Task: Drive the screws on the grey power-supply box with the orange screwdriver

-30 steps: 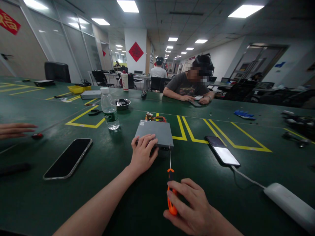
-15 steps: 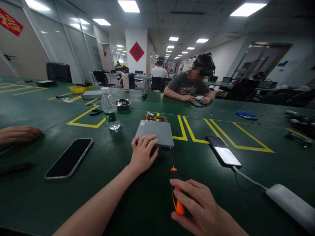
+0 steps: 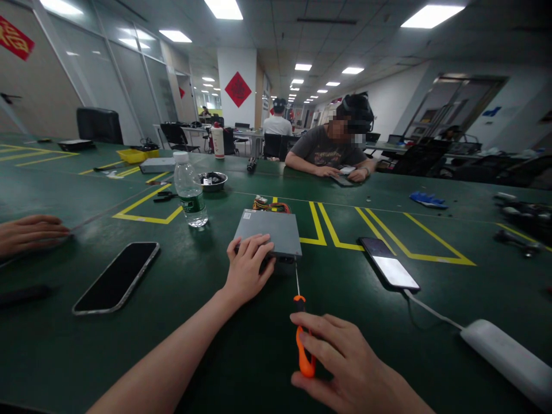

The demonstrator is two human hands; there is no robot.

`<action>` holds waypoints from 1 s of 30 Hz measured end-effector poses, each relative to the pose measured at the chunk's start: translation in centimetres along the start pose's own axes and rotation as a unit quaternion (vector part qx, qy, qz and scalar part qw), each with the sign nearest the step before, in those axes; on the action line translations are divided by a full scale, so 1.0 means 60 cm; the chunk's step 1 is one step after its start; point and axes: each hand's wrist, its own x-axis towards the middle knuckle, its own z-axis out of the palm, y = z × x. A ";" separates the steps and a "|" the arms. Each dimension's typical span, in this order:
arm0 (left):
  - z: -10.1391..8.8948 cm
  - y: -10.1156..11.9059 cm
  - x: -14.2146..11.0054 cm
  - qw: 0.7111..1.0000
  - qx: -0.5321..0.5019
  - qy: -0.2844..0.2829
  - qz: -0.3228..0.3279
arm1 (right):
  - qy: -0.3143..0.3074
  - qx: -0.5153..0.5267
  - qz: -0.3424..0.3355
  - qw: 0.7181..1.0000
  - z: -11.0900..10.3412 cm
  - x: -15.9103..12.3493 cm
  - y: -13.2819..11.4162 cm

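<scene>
a long dark-green table (image 3: pixel 259 362) bears a flat grey rectangular metal box (image 3: pixel 271 226). the left hand (image 3: pixel 248 268) rests open on the box's near left corner. the right hand (image 3: pixel 345 352) grips an orange-and-black-handled screwdriver (image 3: pixel 299 303), its slim metal shaft (image 3: pixel 297 280) reaching toward the near right corner.

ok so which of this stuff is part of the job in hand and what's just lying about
In the job: grey metal box, left hand on it; coloured wires behind it; orange-handled screwdriver, in the right hand.

Seemingly just lying about: water bottle; dark-screened phone; lit phone; metal bowl; blue object.
</scene>
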 end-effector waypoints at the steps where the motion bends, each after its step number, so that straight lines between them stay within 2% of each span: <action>1: 0.000 0.000 0.000 1.000 0.000 -0.001 0.000 | 0.004 0.006 0.008 1.000 0.002 -0.001 0.001; 4: -0.001 0.000 -0.001 1.000 -0.002 -0.003 0.000 | -0.011 0.024 0.029 0.999 0.004 -0.005 0.002; 9: 0.000 -0.001 -0.002 1.000 -0.005 -0.002 0.000 | -0.107 0.021 0.020 0.994 -0.001 -0.001 -0.001; 14: 0.003 -0.001 -0.001 1.000 -0.006 0.003 0.002 | -0.148 0.039 0.037 0.988 0.011 -0.007 -0.001; 19: 0.004 -0.001 -0.002 1.000 -0.005 0.005 0.001 | -0.120 0.060 0.049 0.990 0.009 -0.006 -0.001; 24: 0.002 -0.001 -0.002 1.000 -0.003 0.003 0.001 | -0.125 0.027 0.023 0.991 0.004 0.000 -0.003; 30: 0.002 -0.001 -0.001 1.000 -0.003 0.004 0.004 | -0.020 0.027 0.012 0.999 0.018 -0.010 0.000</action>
